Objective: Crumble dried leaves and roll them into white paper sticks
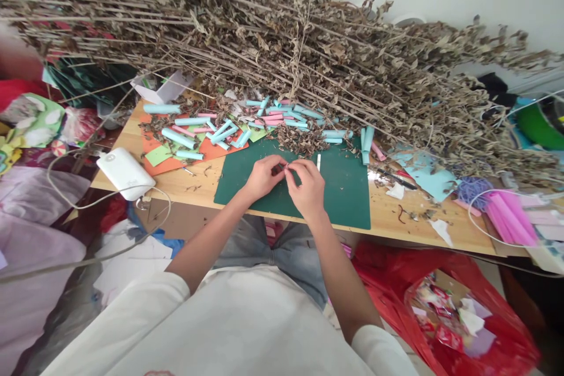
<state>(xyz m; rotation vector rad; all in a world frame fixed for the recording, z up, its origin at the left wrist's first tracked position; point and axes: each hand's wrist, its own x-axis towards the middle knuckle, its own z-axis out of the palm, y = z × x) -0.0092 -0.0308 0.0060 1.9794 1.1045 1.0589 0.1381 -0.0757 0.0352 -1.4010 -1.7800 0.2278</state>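
Over the green cutting mat (343, 200) my left hand (265, 176) and my right hand (306, 187) meet, thumbs and forefingers pinched together. Between the fingertips there may be something tiny and pinkish, too small to name. A short white strip (318, 162) lies on the mat just beyond my right hand. Behind the mat, several rolled blue paper tubes (178, 138) and thinner pink paper rolls (269, 117) lie in a loose heap, mixed with crumbled dry leaves (302, 141).
Bundled dried plant stalks (264, 41) cover the back of the wooden table (194, 185). A white power bank (126, 172) with a cable is at left. At right are a black pen (399, 179), purple yarn (473, 192) and pink paper (511, 217). A red rubbish bag (396, 288) hangs below.
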